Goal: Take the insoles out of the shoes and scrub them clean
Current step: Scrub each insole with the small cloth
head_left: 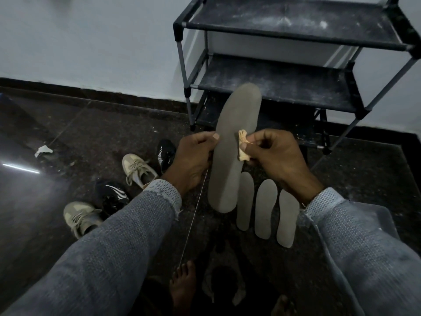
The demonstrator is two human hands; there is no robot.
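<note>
You held the insole (230,151) up in front of the rack (284,71), your left hand (193,156) pinching its edge, your right hand (276,153) pinching a cloth (243,145) against its face. Three more insoles (265,208) lay on the floor (102,133) below, four shoes (139,169) to their left.

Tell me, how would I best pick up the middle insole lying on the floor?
Take the middle insole at one of its rounded ends, probably the near one, coming from above. It lies flat between two other insoles with only narrow gaps along its long sides, so fingers would likely bump the neighbours there. The ends are free: lift one edge, then pinch it.
</note>
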